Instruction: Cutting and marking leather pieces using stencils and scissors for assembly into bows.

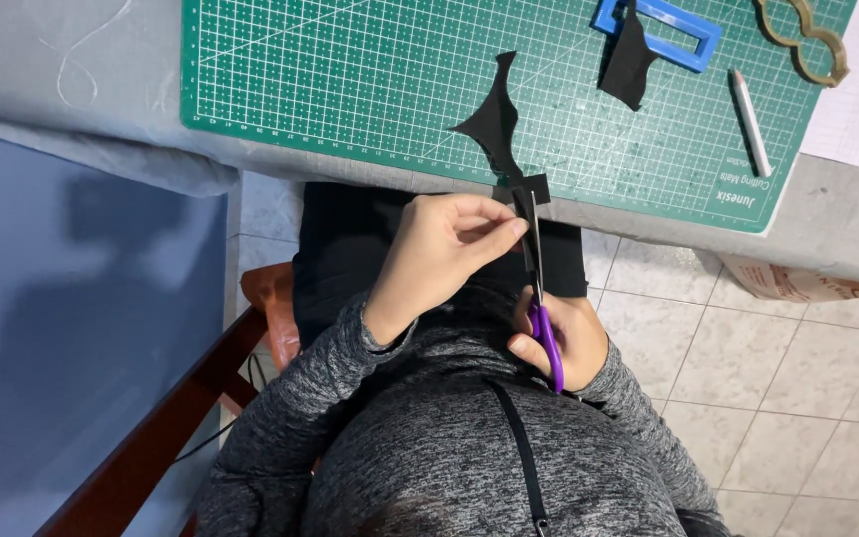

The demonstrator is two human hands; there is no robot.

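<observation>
A piece of thin black felt-like sheet [497, 124], matte and cut into a curved, pointed, wing-like outline, is seen lying half on a green cutting mat [350, 89] printed with a fine white grid, its lower end hanging past the mat's near edge. That lower end is pinched by the left hand [439, 254], whose thumb and forefinger are closed tightly on the sheet at about 3 o'clock of the hand. The purple-handled scissors [541, 298] are gripped by the right hand [564, 343], fingers curled through the glossy plastic loops; the slim metal blades are pointed toward 12 o'clock and are nearly closed against the sheet just beside the left fingertips.

At 1 o'clock of the sheet, a second black scrap [628, 65] is laid over a blue rectangular plastic frame [683, 35]. Further toward 2 o'clock, a tan wavy-edged template [807, 40] and a white pencil-like marker [750, 121] are set on the mat. The mat is supported by a table covered in smooth grey cloth [72, 80]. Heathered grey knit sleeves are worn, and pale floor tiles [777, 368] and a wooden chair [181, 408] are visible below.
</observation>
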